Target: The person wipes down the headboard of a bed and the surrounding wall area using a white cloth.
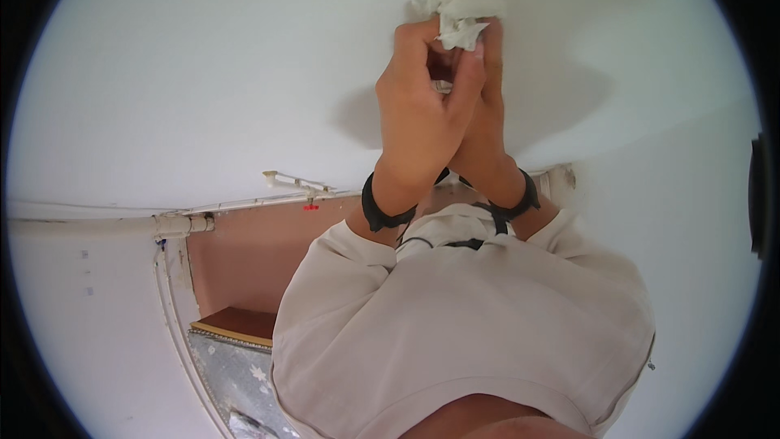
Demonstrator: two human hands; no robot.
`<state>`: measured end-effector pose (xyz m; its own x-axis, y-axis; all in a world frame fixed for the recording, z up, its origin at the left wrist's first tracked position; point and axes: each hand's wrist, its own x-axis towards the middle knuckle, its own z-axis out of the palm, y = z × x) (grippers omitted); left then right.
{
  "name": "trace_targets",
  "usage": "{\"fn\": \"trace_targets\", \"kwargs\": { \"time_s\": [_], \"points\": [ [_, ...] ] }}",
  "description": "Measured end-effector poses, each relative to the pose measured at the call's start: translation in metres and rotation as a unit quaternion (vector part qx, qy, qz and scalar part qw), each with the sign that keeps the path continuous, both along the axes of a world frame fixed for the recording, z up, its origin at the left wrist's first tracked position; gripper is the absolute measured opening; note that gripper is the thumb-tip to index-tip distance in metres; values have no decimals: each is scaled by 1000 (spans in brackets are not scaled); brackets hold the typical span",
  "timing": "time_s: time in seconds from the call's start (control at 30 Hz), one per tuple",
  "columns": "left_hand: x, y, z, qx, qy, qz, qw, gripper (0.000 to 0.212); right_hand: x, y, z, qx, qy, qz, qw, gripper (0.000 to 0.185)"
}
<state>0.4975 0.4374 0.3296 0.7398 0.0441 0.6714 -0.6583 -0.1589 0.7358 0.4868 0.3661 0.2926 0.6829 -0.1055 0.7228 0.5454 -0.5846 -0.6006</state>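
Note:
A crumpled wad of white tissue paper (pixel 466 12) sticks out from the fingertips of both hands, close to a white wall. My left hand (pixel 420 103) grips it from the left with the thumb and curled fingers. Pressed against its far side, my right hand (pixel 487 116) has its fingers on the same wad and is partly hidden behind the left one. A dark gap shows between the two palms. Black bands (pixel 378 207) circle both wrists.
The white wall (pixel 183 73) fills the upper view. Low on it runs a thin pipe with a red-handled valve (pixel 311 207). A thicker white pipe (pixel 91 227) is at the left. Below are a reddish-brown floor (pixel 244 256) and a grey, marbled surface (pixel 225 366) with a brown, yellow-edged board (pixel 237 323).

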Motion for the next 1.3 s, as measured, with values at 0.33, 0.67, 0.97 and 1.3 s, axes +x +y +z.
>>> {"fn": "trace_targets", "kwargs": {
  "time_s": [0.33,0.67,0.97,1.3],
  "points": [
    [-50,22,-70,53,171,49,983,18,-42,-33,-37,-124,41,169,977,59],
    [-34,-25,-70,121,82,98,984,9,-37,-69,-23,-216,47,62,973,46],
    [-36,-14,-69,137,116,174,968,11,-20,-52,-23,-201,-31,52,978,33],
    [-34,-39,-79,72,114,154,979,10,-22,-80,-15,-235,5,59,970,26]
  ]
}}
